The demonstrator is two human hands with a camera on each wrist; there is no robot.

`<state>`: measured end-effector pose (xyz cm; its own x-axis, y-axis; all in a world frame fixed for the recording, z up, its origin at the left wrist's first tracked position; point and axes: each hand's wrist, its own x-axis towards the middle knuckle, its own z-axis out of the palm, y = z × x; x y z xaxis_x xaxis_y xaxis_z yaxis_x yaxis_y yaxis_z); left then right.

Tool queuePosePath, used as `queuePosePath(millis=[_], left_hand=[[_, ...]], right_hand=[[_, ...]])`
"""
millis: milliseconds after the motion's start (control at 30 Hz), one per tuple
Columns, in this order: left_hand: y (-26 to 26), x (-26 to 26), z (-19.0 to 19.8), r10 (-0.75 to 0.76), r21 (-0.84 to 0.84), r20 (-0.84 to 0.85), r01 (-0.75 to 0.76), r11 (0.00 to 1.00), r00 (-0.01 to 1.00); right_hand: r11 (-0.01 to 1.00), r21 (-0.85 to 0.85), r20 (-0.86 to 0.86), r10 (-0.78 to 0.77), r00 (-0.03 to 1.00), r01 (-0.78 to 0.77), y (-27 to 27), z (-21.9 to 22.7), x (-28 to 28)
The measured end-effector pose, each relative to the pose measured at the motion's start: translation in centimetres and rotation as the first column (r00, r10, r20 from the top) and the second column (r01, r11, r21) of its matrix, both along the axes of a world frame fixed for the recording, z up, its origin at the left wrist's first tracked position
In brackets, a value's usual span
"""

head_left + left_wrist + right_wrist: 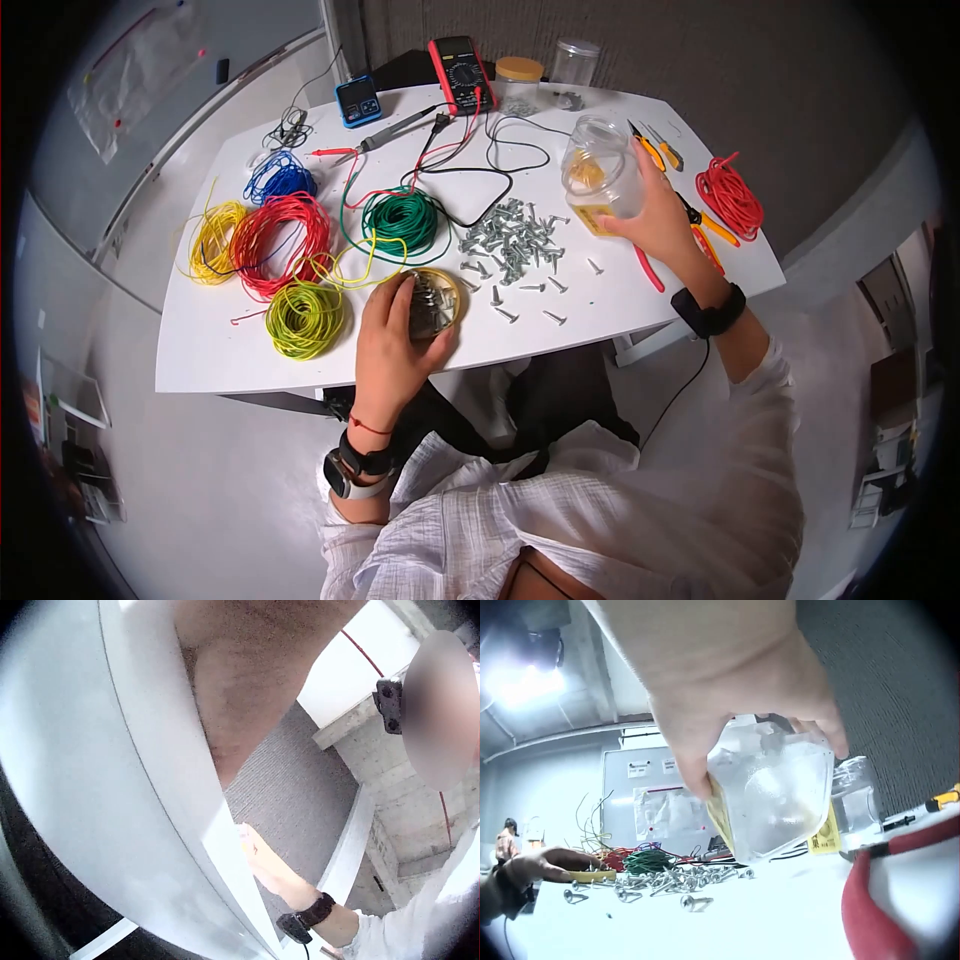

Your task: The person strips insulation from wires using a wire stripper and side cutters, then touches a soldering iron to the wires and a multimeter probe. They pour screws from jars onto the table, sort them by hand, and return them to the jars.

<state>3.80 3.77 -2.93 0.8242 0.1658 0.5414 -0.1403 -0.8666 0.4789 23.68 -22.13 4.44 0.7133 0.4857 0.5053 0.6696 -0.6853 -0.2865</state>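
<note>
My left hand (395,335) is at the table's front edge, fingers and thumb around the rim of a shallow round yellow lid (455,285) that has screws (430,300) in it. At the right, my right hand (665,215) grips a clear plastic jar (780,799) with a yellow label, tilted over the table. Just behind it stands another clear jar (856,806). Between the hands lies a loose pile of silver screws (512,238), a few strewn toward the front. In the left wrist view, the lid is out of sight.
Coils of yellow, red (283,245), blue, green (400,220) and yellow-green wire cover the left. A multimeter (462,75), soldering iron (400,130) and small blue device (358,101) sit behind. Red-handled pliers (870,915), orange-handled tools and a red coil (728,198) lie right.
</note>
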Motion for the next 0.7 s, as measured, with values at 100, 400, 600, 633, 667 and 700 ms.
queuePosePath(millis=[100, 400, 600, 633, 667, 700], left_hand=[[0.5, -0.5, -0.1, 0.039, 0.033, -0.023, -0.038, 0.999, 0.999], [0.4, -0.8, 0.0, 0.038, 0.083, -0.018, -0.036, 0.996, 0.999], [0.6, -0.9, -0.4, 0.058, 0.081, -0.024, -0.056, 0.995, 0.998], [0.7, -0.9, -0.4, 0.061, 0.073, -0.020, -0.059, 0.996, 0.998], [0.7, -0.9, -0.5, 0.067, 0.061, -0.016, -0.066, 0.996, 0.998], [0.6, -0.9, -0.6, 0.074, 0.055, -0.014, -0.073, 0.996, 0.997]], right_hand=[[0.976, 0.069, -0.231, -0.187, 0.955, 0.208, -0.9, -0.4, -0.4], [0.944, -0.320, 0.310, 0.184, 0.933, -0.080, -1.2, 0.5, -0.1], [0.638, -0.768, 0.485, 0.642, 0.594, -0.062, 2.8, 2.4, -0.8], [0.637, -0.768, 0.486, 0.644, 0.591, -0.063, 3.0, 2.4, -0.9], [0.627, -0.776, 0.476, 0.657, 0.584, -0.073, 3.2, 2.4, -0.9], [0.615, -0.784, 0.465, 0.671, 0.578, -0.083, 3.4, 2.5, -0.9]])
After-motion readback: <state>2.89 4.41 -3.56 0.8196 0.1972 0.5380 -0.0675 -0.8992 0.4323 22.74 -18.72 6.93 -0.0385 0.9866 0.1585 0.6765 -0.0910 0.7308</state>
